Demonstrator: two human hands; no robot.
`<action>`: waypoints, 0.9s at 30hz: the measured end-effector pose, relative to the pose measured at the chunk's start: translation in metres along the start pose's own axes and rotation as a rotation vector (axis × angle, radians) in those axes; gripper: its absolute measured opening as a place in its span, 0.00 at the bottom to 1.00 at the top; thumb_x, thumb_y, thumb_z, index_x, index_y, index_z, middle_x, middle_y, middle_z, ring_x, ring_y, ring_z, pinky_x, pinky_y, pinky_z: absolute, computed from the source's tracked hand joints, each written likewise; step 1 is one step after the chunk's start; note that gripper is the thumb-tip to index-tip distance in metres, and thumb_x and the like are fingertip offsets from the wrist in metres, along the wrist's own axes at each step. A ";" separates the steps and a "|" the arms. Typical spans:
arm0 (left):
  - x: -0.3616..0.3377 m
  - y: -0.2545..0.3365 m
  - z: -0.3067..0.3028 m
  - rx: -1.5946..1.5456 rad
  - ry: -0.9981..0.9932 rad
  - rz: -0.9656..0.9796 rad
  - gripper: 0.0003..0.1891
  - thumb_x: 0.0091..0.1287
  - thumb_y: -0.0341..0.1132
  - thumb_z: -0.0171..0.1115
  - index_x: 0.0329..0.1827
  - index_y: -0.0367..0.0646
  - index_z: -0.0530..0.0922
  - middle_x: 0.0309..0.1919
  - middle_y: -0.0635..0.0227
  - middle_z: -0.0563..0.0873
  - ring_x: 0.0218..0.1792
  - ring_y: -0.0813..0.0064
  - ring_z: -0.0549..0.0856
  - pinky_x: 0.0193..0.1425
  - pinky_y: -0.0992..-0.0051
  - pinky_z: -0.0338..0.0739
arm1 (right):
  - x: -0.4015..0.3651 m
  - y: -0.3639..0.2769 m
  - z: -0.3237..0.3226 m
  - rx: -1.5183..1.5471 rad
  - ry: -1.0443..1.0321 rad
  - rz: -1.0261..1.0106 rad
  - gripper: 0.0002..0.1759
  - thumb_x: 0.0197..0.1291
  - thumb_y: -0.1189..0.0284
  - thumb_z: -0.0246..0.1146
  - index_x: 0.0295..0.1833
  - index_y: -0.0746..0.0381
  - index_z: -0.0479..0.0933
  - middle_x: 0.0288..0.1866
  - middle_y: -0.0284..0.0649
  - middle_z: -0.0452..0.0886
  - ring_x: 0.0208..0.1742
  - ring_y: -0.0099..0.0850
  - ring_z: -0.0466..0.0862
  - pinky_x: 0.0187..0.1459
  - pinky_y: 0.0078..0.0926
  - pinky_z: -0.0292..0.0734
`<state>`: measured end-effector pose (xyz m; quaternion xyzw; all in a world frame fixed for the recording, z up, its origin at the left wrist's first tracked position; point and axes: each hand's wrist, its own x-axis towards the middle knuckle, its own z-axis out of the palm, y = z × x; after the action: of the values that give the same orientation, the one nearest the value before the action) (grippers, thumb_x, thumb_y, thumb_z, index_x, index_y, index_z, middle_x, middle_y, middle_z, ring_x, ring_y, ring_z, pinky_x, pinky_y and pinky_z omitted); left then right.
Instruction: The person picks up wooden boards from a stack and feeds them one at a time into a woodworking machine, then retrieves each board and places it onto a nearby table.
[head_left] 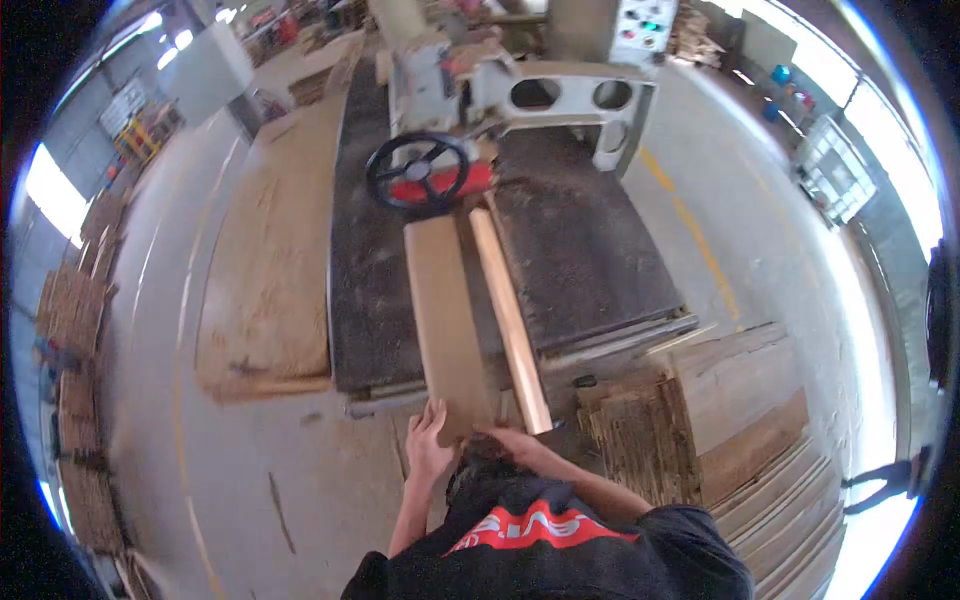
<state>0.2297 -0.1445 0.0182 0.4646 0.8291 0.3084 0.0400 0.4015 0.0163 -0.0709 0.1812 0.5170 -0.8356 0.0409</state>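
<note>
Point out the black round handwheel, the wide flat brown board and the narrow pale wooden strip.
Black round handwheel [418, 170]: head view, on its hub.
Wide flat brown board [446, 315]: head view, mid-length, upper face.
Narrow pale wooden strip [510, 322]: head view, mid-length.

Black shirt [560, 565]: white lettering [530, 524] ran across a red print [575, 532] (blurred and foreshortened, so the word could not be read with certainty).
Small mark [466, 543]: it sat at the left end of that print, too small to read.
Control panel [640, 28]: no label or number was legible around its coloured lights and buttons.
</note>
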 end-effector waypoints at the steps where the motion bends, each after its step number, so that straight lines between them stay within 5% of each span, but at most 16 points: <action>1: 0.004 -0.012 0.004 -0.001 -0.025 0.020 0.51 0.40 0.35 0.89 0.76 0.44 0.80 0.72 0.46 0.83 0.63 0.45 0.83 0.73 0.56 0.75 | 0.010 0.010 0.000 0.332 0.060 0.066 0.27 0.83 0.55 0.60 0.76 0.60 0.77 0.68 0.36 0.87 0.65 0.32 0.87 0.66 0.36 0.83; 3: 0.017 -0.013 0.005 0.020 -0.038 0.058 0.50 0.40 0.35 0.89 0.75 0.46 0.82 0.72 0.48 0.83 0.64 0.47 0.83 0.72 0.56 0.75 | 0.013 -0.012 0.012 0.401 0.156 0.219 0.28 0.84 0.51 0.57 0.75 0.58 0.78 0.68 0.37 0.87 0.65 0.32 0.87 0.66 0.36 0.83; 7: 0.035 0.000 0.006 0.059 -0.041 0.075 0.49 0.42 0.36 0.88 0.75 0.50 0.82 0.75 0.49 0.81 0.71 0.48 0.78 0.74 0.51 0.73 | 0.008 -0.035 0.023 0.568 0.266 0.209 0.30 0.82 0.44 0.57 0.70 0.57 0.81 0.57 0.35 0.91 0.45 0.27 0.87 0.48 0.26 0.86; 14: 0.072 0.008 0.018 0.098 -0.073 0.085 0.41 0.54 0.35 0.83 0.77 0.51 0.82 0.80 0.48 0.77 0.87 0.44 0.61 0.82 0.42 0.60 | 0.025 -0.042 0.027 0.572 0.420 0.117 0.32 0.84 0.42 0.52 0.65 0.59 0.83 0.47 0.35 0.88 0.42 0.30 0.86 0.43 0.37 0.85; 18: 0.095 -0.008 0.022 0.155 -0.084 0.160 0.43 0.52 0.35 0.81 0.77 0.50 0.80 0.78 0.47 0.78 0.87 0.43 0.60 0.83 0.41 0.59 | 0.039 0.004 0.015 0.378 0.484 0.007 0.30 0.85 0.45 0.52 0.61 0.60 0.85 0.44 0.35 0.88 0.41 0.29 0.86 0.40 0.35 0.82; 21: 0.112 -0.012 0.017 0.178 -0.140 0.172 0.42 0.53 0.34 0.80 0.78 0.49 0.80 0.78 0.46 0.78 0.87 0.43 0.62 0.83 0.41 0.59 | 0.038 -0.015 0.014 0.348 0.451 0.027 0.24 0.85 0.53 0.54 0.49 0.60 0.85 0.41 0.35 0.88 0.42 0.31 0.86 0.40 0.35 0.81; 27: 0.145 -0.029 0.026 0.171 -0.122 0.197 0.42 0.55 0.36 0.80 0.78 0.48 0.79 0.77 0.42 0.77 0.87 0.46 0.64 0.82 0.42 0.61 | 0.051 -0.083 0.044 0.249 0.793 0.014 0.27 0.81 0.47 0.59 0.51 0.62 0.86 0.41 0.35 0.88 0.41 0.30 0.85 0.45 0.34 0.81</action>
<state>0.1357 -0.0280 0.0137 0.5634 0.7987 0.2103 0.0204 0.3214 0.0224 -0.0003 0.4960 0.3866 -0.7569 -0.1778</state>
